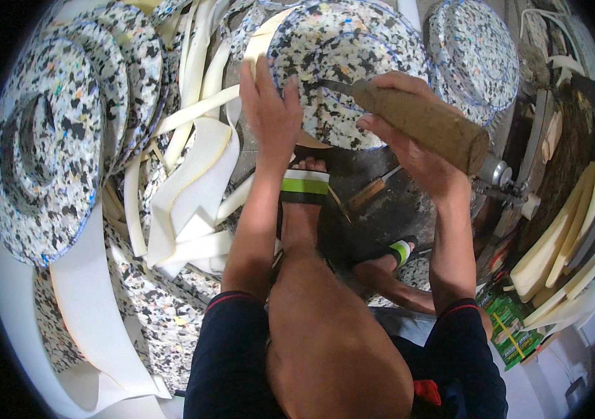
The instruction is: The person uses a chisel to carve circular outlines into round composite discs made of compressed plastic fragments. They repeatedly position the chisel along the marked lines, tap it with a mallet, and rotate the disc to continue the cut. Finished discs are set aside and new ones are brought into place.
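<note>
A round speckled foam disc (381, 42), white with black and coloured flecks and blue marked edges, lies ahead of me. A smaller curved outline is drawn on it. My left hand (269, 105) is at its left rim, fingers stretched out and thumb apart; whether it touches the foam I cannot tell. In my right hand (413, 133) is a tool with a thick brown cylindrical handle (430, 126). A thin dark blade-like tip (336, 86) sticks out of its left end, over the disc. The fingers wrap the handle from behind, partly hidden.
Speckled foam rings (77, 174) are stacked at the left, beside tangled white foam strips (189, 174). Another speckled disc (475, 52) lies at the far right. A wooden-handled tool (367, 194) is on the floor near my sandalled foot (303, 185). Cream foam strips (563, 237) and a green packet (510, 325) lie right.
</note>
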`<state>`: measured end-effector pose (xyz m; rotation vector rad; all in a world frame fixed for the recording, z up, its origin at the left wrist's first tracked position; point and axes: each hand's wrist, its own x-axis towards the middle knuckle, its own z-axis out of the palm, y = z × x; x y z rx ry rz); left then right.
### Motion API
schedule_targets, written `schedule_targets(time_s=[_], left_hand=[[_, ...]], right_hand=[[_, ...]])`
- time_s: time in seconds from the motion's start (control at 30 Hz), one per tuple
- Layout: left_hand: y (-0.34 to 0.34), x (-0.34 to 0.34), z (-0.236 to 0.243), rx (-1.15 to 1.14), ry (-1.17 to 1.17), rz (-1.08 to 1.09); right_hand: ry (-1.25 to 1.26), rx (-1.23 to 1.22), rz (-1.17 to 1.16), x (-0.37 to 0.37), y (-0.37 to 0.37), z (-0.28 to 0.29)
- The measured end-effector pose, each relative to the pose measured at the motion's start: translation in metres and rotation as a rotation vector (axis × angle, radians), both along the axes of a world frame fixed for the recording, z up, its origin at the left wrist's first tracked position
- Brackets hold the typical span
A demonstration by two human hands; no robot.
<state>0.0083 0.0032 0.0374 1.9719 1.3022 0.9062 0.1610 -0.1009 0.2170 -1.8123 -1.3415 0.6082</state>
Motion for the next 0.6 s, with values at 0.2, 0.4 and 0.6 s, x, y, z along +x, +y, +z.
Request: schedule_targets(time_s=[0.2, 0.4, 0.6], left_hand=[[0.025, 0.022, -0.041, 0.121, 0.182, -0.056], [0.021, 0.022, -0.043, 0.076, 0.161, -0.039], [0.022, 0.023, -0.04, 0.065, 0.168, -0.041]], right_hand=[[-0.229, 0.073, 0.141, 0.0, 0.024, -0.002], [-0.123, 0.01, 0.039, -0.006, 0.022, 0.024], [-0.026, 0.046, -0.082, -0.011, 0.034, -0.007]])
